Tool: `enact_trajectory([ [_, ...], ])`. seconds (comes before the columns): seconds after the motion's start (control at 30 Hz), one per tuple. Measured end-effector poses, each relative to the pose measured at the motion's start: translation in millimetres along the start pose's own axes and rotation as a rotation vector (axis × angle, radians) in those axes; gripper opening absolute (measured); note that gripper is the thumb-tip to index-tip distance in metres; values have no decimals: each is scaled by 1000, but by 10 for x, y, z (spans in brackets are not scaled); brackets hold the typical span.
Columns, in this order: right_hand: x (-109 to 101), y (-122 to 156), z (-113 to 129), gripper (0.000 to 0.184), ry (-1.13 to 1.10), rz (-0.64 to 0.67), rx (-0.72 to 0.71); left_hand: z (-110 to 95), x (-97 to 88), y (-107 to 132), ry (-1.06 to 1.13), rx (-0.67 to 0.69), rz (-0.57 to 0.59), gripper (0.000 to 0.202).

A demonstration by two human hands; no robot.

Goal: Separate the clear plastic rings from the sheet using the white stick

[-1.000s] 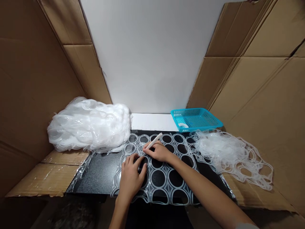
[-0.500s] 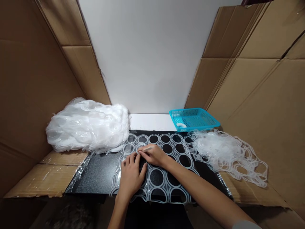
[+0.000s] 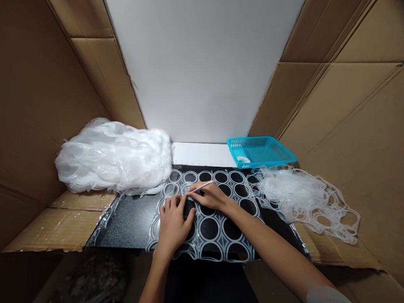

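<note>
A translucent sheet of joined plastic rings (image 3: 217, 229) lies flat on a black mat (image 3: 132, 221). My left hand (image 3: 173, 225) presses palm-down on the sheet's left part, fingers spread. My right hand (image 3: 212, 197) rests just behind it, pinching a thin white stick-like tool (image 3: 202, 187) whose tip touches a ring near the sheet's far left. The tool's far end points up and right.
A large heap of clear plastic pieces (image 3: 113, 158) lies at the left. A tangle of empty ring webbing (image 3: 303, 198) sits at the right. A blue mesh basket (image 3: 261, 151) with a small white piece stands behind it. Cardboard walls enclose both sides.
The tool in my right hand dipped flat out of sight half a second ago and now shows again, angled lower than before. My left hand stayed on the sheet.
</note>
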State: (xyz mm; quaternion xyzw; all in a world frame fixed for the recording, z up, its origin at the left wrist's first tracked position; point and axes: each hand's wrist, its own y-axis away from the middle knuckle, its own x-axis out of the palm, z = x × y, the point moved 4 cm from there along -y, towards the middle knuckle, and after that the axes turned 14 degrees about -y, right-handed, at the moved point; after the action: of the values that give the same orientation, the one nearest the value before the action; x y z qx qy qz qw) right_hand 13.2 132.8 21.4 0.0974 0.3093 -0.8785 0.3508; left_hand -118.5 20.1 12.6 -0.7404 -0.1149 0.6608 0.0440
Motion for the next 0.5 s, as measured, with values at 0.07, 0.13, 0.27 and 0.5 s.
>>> enact_trajectory([
  [0.07, -31, 2, -3, 16, -18, -40, 21, -23, 5, -24, -42, -3, 22, 49],
  [0.13, -54, -3, -4, 17, -62, -72, 43, -39, 7, -40, -71, -12, 41, 51],
  [0.27, -69, -10, -35, 19, -129, -151, 144, -53, 12, -39, -108, -22, 60, 53],
  [0.5, -45, 3, -95, 20, -305, -85, 280, -65, 16, -19, -119, -2, 9, 51],
])
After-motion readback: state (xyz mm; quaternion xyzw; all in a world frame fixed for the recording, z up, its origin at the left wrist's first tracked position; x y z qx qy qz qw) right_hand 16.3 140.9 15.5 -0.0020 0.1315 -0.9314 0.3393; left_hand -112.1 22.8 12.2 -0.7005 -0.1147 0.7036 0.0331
